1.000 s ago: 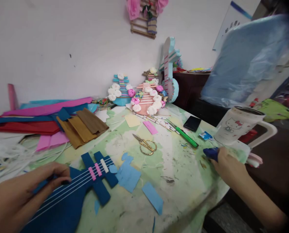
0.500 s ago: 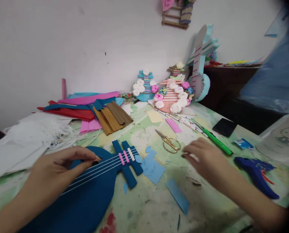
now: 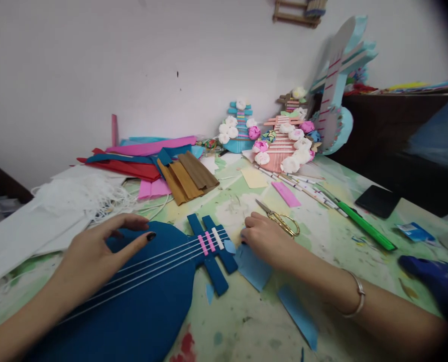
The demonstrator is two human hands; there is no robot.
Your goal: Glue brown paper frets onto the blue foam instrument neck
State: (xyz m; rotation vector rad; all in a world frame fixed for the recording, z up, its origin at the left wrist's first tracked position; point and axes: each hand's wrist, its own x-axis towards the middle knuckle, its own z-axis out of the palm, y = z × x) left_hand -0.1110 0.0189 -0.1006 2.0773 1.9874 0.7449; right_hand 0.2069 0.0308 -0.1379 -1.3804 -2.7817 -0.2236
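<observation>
A dark blue lute-shaped piece [image 3: 144, 301] with white strings and pink and white strips across its neck lies at the lower left. Above its body is my left hand [image 3: 99, 251], thumb and fingers apart, nothing between them. My right hand [image 3: 265, 239] is closed over light blue paper [image 3: 254, 269] just right of the neck; its fingertips are curled, and what they hold, if anything, is hidden. Gold-handled scissors [image 3: 280, 217] lie just behind that hand. A light blue strip [image 3: 298, 317] lies nearer the front.
Folded crepe paper [image 3: 186, 178] and white sheets [image 3: 31, 226] lie at the left. Flower-decorated lutes [image 3: 280, 146] stand by the wall. At the right are a green cutter [image 3: 367, 226], a black phone-like slab [image 3: 378, 201] and a blue glue gun [image 3: 431, 276].
My right hand has moved left from beside the scissors to the light blue paper. My left thumb and fingers have spread. The view has shifted, so things appear farther right.
</observation>
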